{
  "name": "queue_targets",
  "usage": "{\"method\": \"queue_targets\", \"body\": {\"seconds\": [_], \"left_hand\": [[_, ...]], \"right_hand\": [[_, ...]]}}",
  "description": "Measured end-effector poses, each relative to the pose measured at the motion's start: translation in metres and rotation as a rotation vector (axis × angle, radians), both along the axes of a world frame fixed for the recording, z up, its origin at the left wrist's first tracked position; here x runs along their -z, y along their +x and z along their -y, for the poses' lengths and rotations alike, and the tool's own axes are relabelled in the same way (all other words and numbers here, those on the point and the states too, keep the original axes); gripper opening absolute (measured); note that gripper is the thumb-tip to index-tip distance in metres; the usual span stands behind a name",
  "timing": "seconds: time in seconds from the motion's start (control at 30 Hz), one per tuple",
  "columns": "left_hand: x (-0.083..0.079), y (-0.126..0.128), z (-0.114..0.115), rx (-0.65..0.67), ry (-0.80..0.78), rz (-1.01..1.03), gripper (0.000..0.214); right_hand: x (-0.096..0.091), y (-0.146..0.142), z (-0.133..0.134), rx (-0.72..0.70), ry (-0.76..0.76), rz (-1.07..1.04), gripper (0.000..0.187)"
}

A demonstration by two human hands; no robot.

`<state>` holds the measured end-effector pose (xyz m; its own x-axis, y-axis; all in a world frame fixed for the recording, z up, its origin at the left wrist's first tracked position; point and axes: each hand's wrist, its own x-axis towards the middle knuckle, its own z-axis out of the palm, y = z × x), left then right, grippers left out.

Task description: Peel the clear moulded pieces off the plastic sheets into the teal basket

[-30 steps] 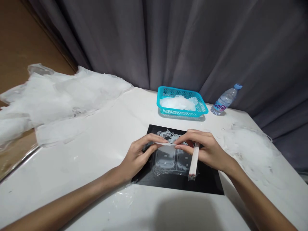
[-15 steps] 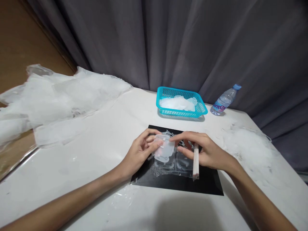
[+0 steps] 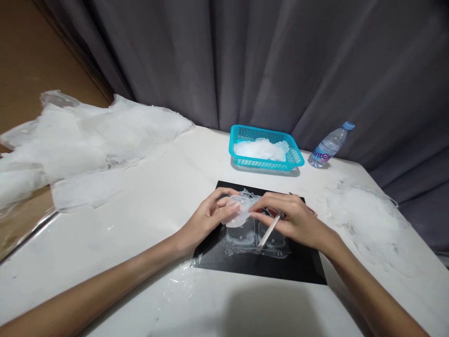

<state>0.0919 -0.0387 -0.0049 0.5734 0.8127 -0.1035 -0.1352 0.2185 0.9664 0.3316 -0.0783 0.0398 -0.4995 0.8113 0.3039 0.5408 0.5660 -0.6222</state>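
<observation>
My left hand (image 3: pixel 213 213) is closed on a small translucent white plastic piece (image 3: pixel 235 216), with the thumb over its front. At the right edge of that piece, the thumb and index fingertip of my right hand (image 3: pixel 286 215) come together and appear to touch it. A pale, stick-shaped tool (image 3: pixel 269 232) is tucked in my right hand and slants down to the left; its exact kind is unclear. Below both hands a clear plastic sheet with moulded shapes (image 3: pixel 242 238) lies on a black mat (image 3: pixel 294 269).
A blue basket (image 3: pixel 266 164) with white translucent pieces stands behind the mat, beside a water bottle (image 3: pixel 328 147). A big heap of white plastic sheets (image 3: pixel 87 140) covers the table's left, and a smaller pile (image 3: pixel 368 220) lies at right. A grey curtain (image 3: pixel 245 61) hangs behind.
The stick-shaped tool has swung from nearly upright to slanting down-left. My right fingertips have closed at the piece's edge, and the piece has tilted in my left hand.
</observation>
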Motion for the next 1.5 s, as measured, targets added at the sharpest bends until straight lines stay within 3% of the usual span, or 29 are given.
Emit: {"method": "queue_targets", "body": {"seconds": [0.13, 0.3, 0.37, 0.5, 0.6, 0.87, 1.03, 1.37, 1.5], "left_hand": [[0.001, -0.003, -0.001, 0.037, 0.24, -0.086, 0.044], [0.005, -0.008, 0.005, 0.045, 0.52, -0.353, 0.043], [0.007, -0.009, 0.006, 0.038, 0.537, -0.369, 0.043], [0.009, -0.009, 0.004, -0.016, 0.564, -0.352, 0.029], [0.006, -0.008, 0.002, -0.061, 0.591, -0.334, 0.017], [0.004, -0.008, 0.002, -0.137, 0.618, -0.312, 0.012], [0.005, -0.01, 0.004, -0.138, 0.744, -0.335, 0.008], [0.005, -0.011, 0.004, -0.104, 0.948, -0.303, 0.016], [0.006, -0.012, 0.005, -0.088, 0.954, -0.278, 0.018]], "right_hand": [[-0.001, 0.003, 0.0, 0.064, -0.017, 0.068, 0.014], [0.016, -0.011, -0.001, 0.138, 0.018, -0.12, 0.03], [0.024, -0.016, -0.002, 0.112, -0.006, -0.139, 0.031], [0.029, -0.014, -0.004, 0.099, -0.049, -0.192, 0.013], [0.026, -0.008, -0.004, 0.106, -0.074, -0.201, 0.009], [0.015, 0.003, -0.005, 0.096, -0.193, -0.057, 0.009], [0.017, -0.009, -0.003, 0.051, -0.177, -0.157, 0.021], [0.019, -0.008, -0.003, 0.009, -0.203, -0.24, 0.009], [0.015, -0.008, -0.003, 0.01, -0.111, -0.199, 0.005]]}}
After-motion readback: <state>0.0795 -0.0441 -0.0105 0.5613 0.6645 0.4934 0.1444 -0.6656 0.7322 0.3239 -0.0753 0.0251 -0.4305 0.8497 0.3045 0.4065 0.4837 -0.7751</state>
